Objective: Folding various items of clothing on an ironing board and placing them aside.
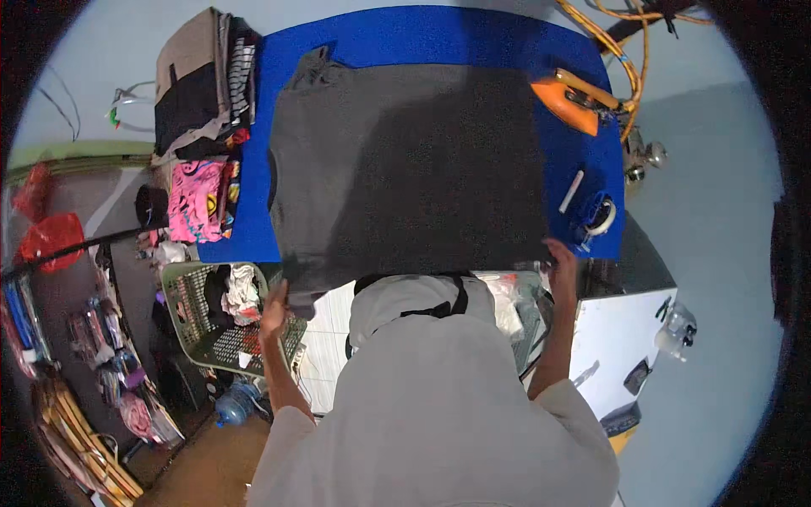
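A dark grey garment, apparently a shirt (pixel 405 171), lies spread over the blue cloth (pixel 393 35) of a table or board in front of me. Its near edge hangs slightly past the cloth's front. At its near left corner, my left hand (pixel 274 312) has hold of the fabric, a little blurred. My right hand (pixel 562 260) pinches the near right corner, close to the cloth's front edge. Beyond that hand, an orange iron (pixel 566 106) rests at the far right, beside the garment. A white pen-like stick (pixel 571 191) and a roll of tape (pixel 599 217) lie nearer.
Folded clothes (pixel 193 95) and a pink printed garment (pixel 199 196) are stacked on the left. Below them stands a green plastic basket (pixel 180 317) with crumpled cloth inside. A yellow cord (pixel 624 57) runs from the iron. A white cabinet (pixel 621 348) stands right.
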The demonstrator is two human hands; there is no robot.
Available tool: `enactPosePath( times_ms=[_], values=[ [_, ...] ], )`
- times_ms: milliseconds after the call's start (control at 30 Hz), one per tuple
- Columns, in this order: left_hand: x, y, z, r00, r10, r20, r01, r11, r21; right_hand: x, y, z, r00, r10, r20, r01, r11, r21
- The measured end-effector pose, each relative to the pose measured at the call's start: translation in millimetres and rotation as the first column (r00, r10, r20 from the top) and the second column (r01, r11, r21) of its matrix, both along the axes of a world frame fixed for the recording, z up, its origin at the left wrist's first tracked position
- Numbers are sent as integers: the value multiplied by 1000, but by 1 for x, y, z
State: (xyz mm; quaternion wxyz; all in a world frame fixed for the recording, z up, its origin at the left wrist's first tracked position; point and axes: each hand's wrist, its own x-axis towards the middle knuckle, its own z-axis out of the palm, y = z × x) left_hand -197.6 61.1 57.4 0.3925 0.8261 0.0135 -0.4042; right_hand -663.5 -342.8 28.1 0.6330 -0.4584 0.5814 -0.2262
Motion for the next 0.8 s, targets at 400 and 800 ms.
enactPosePath(
  times_ms=[400, 800],
  values=[
    [88, -146, -44, 849, 380, -368, -513, 424, -746, 105, -83, -32, 798, -413, 440, 349, 910, 223],
    [53, -153, -67, 338, -499, 798, 440, 833, 335, 137, -50, -45, 600, -117, -791, -713, 371, -595]
  ],
)
